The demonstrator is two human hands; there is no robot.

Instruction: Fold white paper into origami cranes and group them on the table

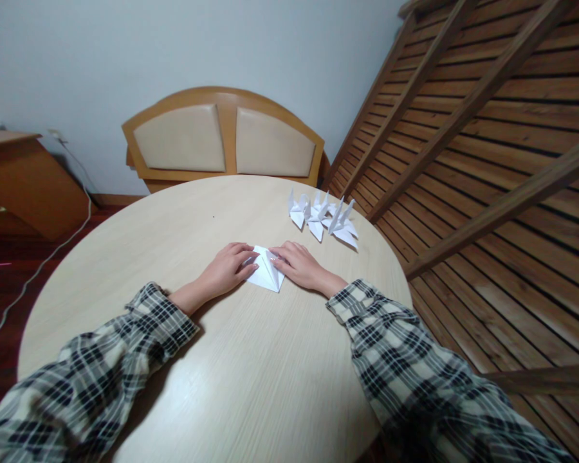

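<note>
A folded sheet of white paper (265,276) lies on the round wooden table, one corner pointing toward me and creases running down its middle. My left hand (230,265) grips its left edge, thumb on top and fingers along the far side. At the opposite edge, my right hand (299,263) holds the paper in the same way, with thumb and fingers closed on it. Part of the upper paper is hidden under the fingers. Beyond my right hand stands a cluster of white origami cranes (318,218), close together with their pointed tips up.
The pale round table (231,386) carries the paper and the cranes. Behind it is a wooden headboard (229,128) with cream panels. A slatted wooden frame (487,161) leans along the right. On the left are a brown desk (29,180) and a white cable (43,263).
</note>
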